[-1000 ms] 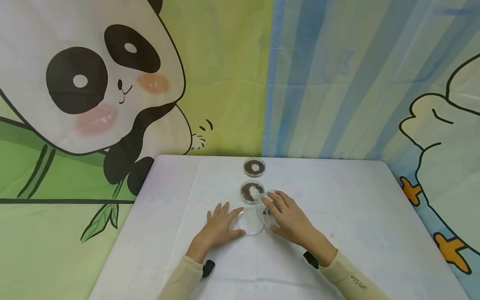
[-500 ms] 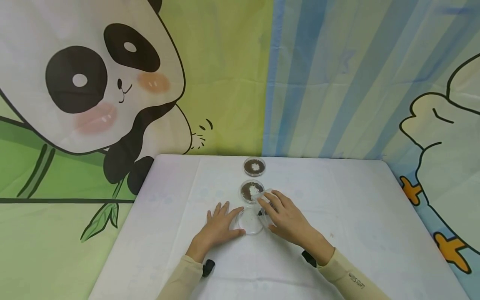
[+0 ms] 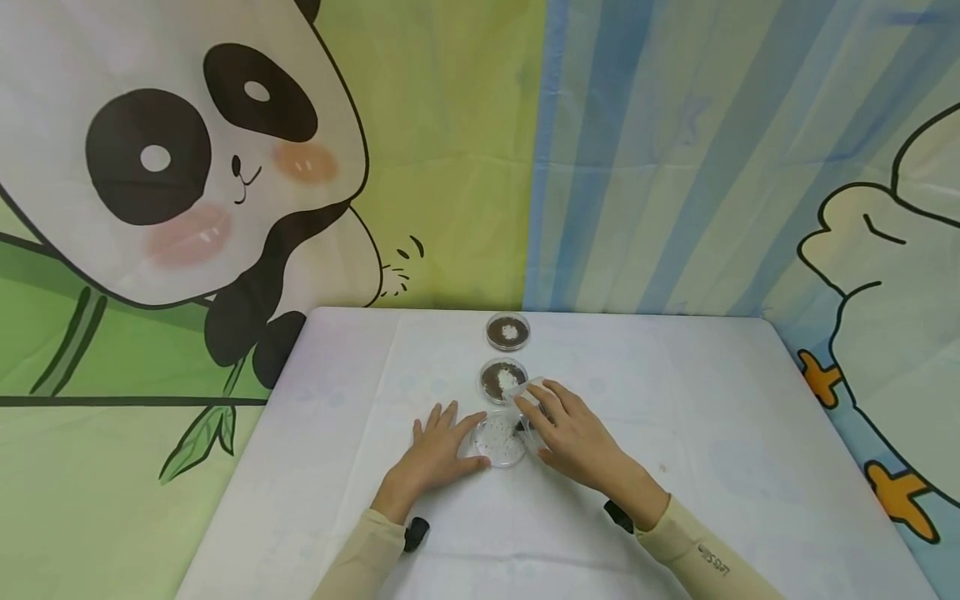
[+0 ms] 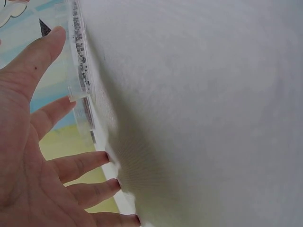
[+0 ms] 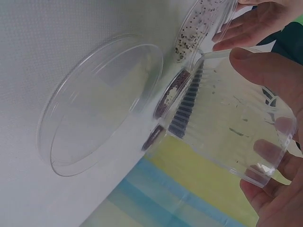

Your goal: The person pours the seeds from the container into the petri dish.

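My right hand (image 3: pixel 576 437) grips a clear plastic box (image 5: pixel 227 113), tilted over the right side of a shallow clear petri dish (image 3: pixel 498 442). Dark, stripe-looking material (image 5: pixel 186 109) lies along the box's lower end. Small dark and pale specks (image 5: pixel 208 23) are scattered over the dish's bottom. My left hand (image 3: pixel 435 452) lies at the left of this dish with fingers spread, thumb and index finger at its rim; the other fingertips touch the table in the left wrist view. Behind it stands a second petri dish (image 3: pixel 495 380) of brown granules with a white heap.
Farther back, near the table's rear edge, is another dish (image 3: pixel 507 332) of brown granules with white on top. Close to the right wrist camera lies a bare clear dish (image 5: pixel 99 104). A white cloth covers the table (image 3: pixel 675 400); a printed curtain (image 3: pixel 450 167) hangs behind.
Specks now lie scattered across the near dish, which looked bare a second ago. The right hand has shifted slightly left with the box. The left hand stays in place.
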The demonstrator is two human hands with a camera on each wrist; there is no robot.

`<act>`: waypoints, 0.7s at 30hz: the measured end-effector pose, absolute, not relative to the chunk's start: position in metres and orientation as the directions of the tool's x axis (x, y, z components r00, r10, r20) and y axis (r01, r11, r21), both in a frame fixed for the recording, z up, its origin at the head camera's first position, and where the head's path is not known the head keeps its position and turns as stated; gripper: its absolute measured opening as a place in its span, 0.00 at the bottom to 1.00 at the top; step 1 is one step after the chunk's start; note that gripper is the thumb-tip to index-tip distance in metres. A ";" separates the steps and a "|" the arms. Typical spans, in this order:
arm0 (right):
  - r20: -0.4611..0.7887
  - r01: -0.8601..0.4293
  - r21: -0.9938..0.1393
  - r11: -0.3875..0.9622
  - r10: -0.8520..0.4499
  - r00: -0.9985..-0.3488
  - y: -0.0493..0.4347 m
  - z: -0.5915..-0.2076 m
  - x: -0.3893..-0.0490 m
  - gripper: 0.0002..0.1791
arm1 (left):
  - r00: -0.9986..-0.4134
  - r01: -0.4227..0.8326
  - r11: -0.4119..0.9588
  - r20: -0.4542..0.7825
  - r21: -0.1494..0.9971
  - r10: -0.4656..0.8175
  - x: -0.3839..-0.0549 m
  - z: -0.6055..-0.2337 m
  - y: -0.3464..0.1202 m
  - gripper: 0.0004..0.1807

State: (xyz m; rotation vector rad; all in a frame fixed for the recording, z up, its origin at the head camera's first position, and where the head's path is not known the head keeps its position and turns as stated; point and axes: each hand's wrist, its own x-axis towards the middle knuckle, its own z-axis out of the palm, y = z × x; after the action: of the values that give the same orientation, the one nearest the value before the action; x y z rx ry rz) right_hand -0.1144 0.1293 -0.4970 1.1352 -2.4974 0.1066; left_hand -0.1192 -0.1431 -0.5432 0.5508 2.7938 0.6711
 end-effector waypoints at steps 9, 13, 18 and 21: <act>0.377 -0.736 0.091 0.671 -0.708 -0.598 0.129 -0.496 -0.115 0.55 | -0.908 0.300 0.828 -0.122 0.474 0.400 -0.119 -0.543 -0.143 0.41; 0.376 -0.736 0.092 0.671 -0.708 -0.598 0.128 -0.497 -0.115 0.55 | -0.909 0.301 0.829 -0.121 0.471 0.399 -0.119 -0.544 -0.143 0.42; 0.373 -0.736 0.102 0.669 -0.712 -0.596 0.128 -0.498 -0.116 0.55 | -0.909 0.300 0.834 -0.127 0.463 0.398 -0.120 -0.544 -0.143 0.42; 0.376 -0.737 0.103 0.669 -0.712 -0.594 0.127 -0.497 -0.116 0.55 | -0.908 0.305 0.833 -0.122 0.462 0.400 -0.119 -0.544 -0.143 0.42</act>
State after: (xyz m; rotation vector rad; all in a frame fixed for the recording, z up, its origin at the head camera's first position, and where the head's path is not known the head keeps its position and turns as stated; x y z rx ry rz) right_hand -0.1159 0.1275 -0.4971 1.1368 -2.4989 0.0888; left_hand -0.1194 -0.1429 -0.5442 0.5451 2.7997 0.6534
